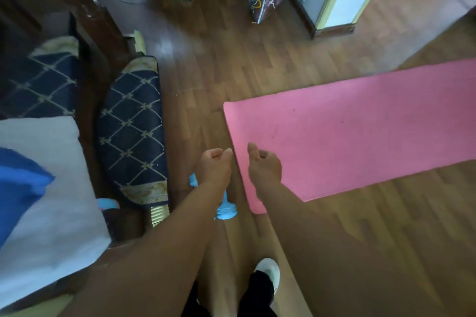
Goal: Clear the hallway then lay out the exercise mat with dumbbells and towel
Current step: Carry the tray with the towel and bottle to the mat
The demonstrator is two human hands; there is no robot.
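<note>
Most of the layout looks done, judging from the floor: the flat pink foam exercise mat (347, 131) is unrolled on the brown wood-plank floor (206, 72), with bare planks on every side of it that shows, so the hallway near it reads as cleared. One light-blue plastic dumbbell (225, 210) lies on the floor just beside the mat's near-left corner, partly hidden under the left forearm — a second blue end (193, 180) shows on the far side of that wrist, likely the same dumbbell's other head. Another pale-blue rounded piece (108, 204) sits well left of the mat by the navy diamond-patterned cushion (131, 134); could be the second dumbbell, can't confirm. Left hand (213, 165) hovers at the mat's left edge, fingers curled into a loose fist, holding nothing visible. Right hand (262, 162) is over the mat's near-left corner, fingers curled, thumb out — also empty. White folded cloth (49, 188) with a blue fabric piece (18, 183) on it lies far left of the mat; either may be the towel, neither is laid out. Left to do, by my read: second dumbbell placement and the towel.
</note>
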